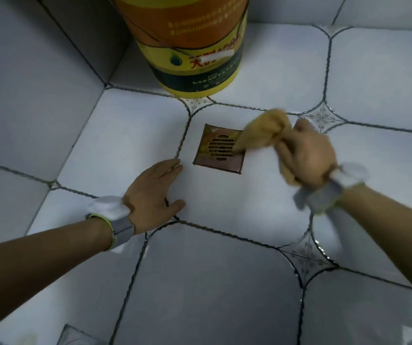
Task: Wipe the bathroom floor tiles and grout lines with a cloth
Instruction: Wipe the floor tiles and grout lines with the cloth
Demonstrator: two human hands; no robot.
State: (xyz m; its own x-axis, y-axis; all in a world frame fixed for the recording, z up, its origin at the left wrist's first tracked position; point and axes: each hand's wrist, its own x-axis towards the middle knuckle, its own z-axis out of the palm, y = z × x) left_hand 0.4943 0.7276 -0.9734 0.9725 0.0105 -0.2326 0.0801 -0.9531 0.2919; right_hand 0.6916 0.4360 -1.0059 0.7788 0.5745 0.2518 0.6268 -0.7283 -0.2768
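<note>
Crumpled tan cloth point(262, 130) bunched in right hand point(306, 158), over slotted square drain point(218, 148).

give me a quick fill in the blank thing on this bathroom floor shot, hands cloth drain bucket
1. The yellow cloth is gripped by the ____ hand.
2. The left hand rests with fingers spread on a floor ____.
3. One end of the cloth hangs over the square metal ____ set in the floor.
4. Beyond the drain stands a bucket coloured orange and ____.

Missing words: right; tile; drain; yellow
</note>
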